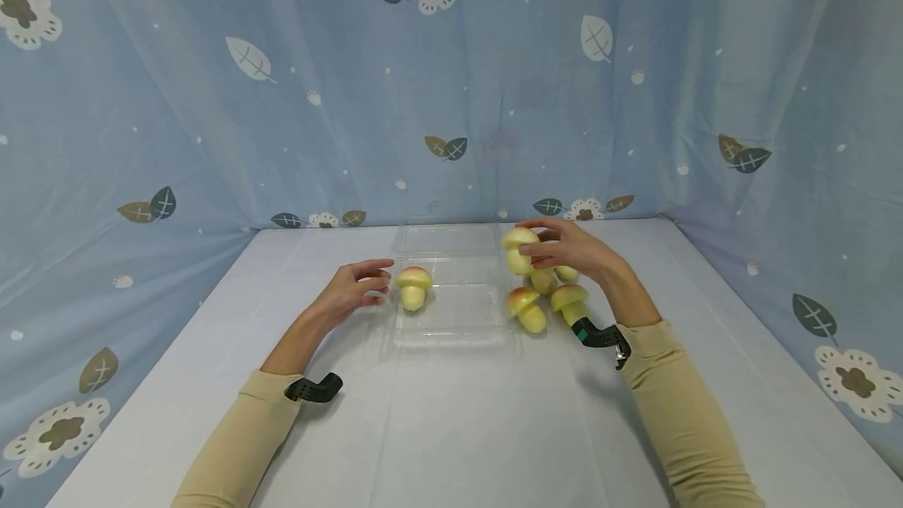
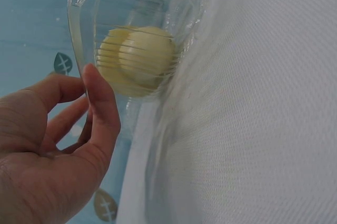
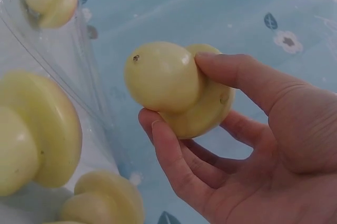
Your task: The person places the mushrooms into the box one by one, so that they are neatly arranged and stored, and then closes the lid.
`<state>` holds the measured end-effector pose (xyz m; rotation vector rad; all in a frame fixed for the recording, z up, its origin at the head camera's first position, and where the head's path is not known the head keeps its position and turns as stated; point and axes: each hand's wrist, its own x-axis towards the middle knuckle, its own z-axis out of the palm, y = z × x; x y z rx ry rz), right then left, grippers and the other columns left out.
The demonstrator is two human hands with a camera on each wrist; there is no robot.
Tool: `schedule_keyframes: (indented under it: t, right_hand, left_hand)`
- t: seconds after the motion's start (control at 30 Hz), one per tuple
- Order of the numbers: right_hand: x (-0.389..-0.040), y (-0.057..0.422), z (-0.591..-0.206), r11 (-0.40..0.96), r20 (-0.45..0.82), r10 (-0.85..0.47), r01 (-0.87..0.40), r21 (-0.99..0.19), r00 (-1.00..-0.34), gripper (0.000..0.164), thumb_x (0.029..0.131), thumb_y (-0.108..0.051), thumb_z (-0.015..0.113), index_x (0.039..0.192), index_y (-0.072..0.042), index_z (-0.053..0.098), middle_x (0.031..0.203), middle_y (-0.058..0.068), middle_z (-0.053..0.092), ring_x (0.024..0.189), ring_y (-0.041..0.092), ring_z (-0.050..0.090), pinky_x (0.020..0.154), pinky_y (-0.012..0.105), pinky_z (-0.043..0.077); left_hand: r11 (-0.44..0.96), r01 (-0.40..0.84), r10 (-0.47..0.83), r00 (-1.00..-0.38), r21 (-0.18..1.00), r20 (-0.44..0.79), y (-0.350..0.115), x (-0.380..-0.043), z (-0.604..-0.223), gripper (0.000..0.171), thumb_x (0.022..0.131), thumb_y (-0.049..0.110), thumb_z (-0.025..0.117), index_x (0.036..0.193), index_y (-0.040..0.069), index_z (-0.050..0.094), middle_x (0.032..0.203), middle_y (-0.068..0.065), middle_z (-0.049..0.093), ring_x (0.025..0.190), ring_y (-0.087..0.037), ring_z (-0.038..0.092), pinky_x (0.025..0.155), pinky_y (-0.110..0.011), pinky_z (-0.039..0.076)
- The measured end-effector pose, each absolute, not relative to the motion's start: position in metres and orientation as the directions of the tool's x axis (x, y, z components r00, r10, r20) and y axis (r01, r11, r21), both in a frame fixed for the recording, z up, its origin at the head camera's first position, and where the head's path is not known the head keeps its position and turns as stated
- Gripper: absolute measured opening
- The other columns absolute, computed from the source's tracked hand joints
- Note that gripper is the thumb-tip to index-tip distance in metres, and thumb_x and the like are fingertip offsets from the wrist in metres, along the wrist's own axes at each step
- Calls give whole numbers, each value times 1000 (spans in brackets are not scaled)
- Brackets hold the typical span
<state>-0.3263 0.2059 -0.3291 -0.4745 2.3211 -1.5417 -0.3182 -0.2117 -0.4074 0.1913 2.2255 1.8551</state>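
My right hand grips a pale yellow toy mushroom between thumb and fingers, raised beside the right edge of a clear plastic container. Inside the container's left part stands another toy mushroom, its cap reddish on top and its stem toward me. At the left side, my left hand pinches the container's rim between thumb and forefinger. The container's hinged lid is folded back toward the curtain.
Several more toy mushrooms lie right of the container, including a red-capped one in front and another near the right wrist. A white cloth covers the table. A blue patterned curtain hangs behind it.
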Motion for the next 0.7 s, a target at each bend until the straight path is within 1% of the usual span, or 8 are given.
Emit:
schedule_keyframes:
  t: [0.1,0.33,0.4,0.63,0.7]
  right_hand:
    - [-327,203,-330,367,-75,-443,-104,-924,-893,64,91,-30,72,147,-17,42,137,18,48,108,26,65,95,45,55]
    - [-326,192,-326,352,-72,-470,-112,-929,-880,62,91,-29,71,145,-17,43,135,19,49,105,26,66,99,54,51]
    - [-326,189,-324,352,-73,-475,-113,-929,-877,61,92,-29,71,145,-17,44,135,19,49,104,26,66,99,53,51]
    - [-327,178,-322,362,-80,-488,-118,-925,-869,64,91,-31,72,146,-18,43,136,17,49,102,26,68,92,43,57]
    - [-326,175,-321,361,-86,-487,-112,-926,-869,64,90,-30,72,146,-19,43,136,17,49,101,26,68,92,43,57]
  left_hand:
    - [186,-56,250,-963,981,-102,-211,-318,-408,50,98,15,61,146,8,47,116,-5,53,96,-18,62,76,-25,59]
    - [196,-52,243,-965,979,-100,-211,-317,-407,50,98,15,60,146,8,47,116,-6,53,97,-19,62,76,-25,59]
    - [198,-50,245,-964,979,-99,-211,-317,-406,50,98,15,61,146,8,46,116,-5,53,96,-19,62,77,-25,59]
    - [190,-46,255,-962,981,-95,-211,-317,-405,52,98,15,61,147,6,45,114,-4,54,91,-13,62,76,-24,59]
    - [185,-48,261,-961,982,-96,-211,-317,-405,52,98,15,61,147,6,45,114,-4,54,91,-13,62,76,-24,59]
